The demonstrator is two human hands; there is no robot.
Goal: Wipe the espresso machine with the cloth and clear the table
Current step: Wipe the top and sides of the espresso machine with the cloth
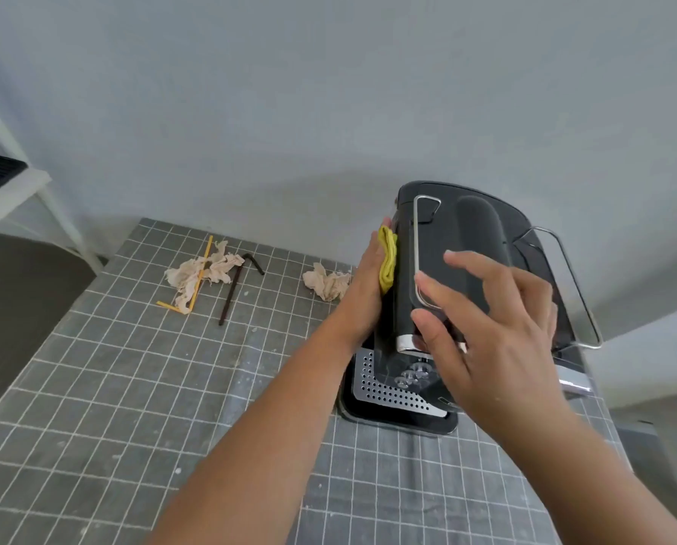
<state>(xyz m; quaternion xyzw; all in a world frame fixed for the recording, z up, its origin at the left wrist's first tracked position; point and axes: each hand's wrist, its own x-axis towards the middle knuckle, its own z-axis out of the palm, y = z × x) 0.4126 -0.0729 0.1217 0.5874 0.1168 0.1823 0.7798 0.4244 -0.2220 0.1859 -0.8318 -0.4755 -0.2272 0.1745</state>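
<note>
A black espresso machine (474,245) with chrome rails stands at the table's far right. My left hand (364,285) presses a folded yellow cloth (388,261) flat against the machine's left side, fingers straight. My right hand (498,328) rests on the machine's front top edge, its fingers spread and lightly bent over it. A perforated metal drip tray (384,391) shows below the hands.
On the grey grid-patterned tablecloth (132,407) lie two crumpled tissues (207,271) (327,285), a yellow straw (199,277) and a dark brown bent straw (234,289). A white shelf frame (18,179) stands at the far left. A wall closes the back.
</note>
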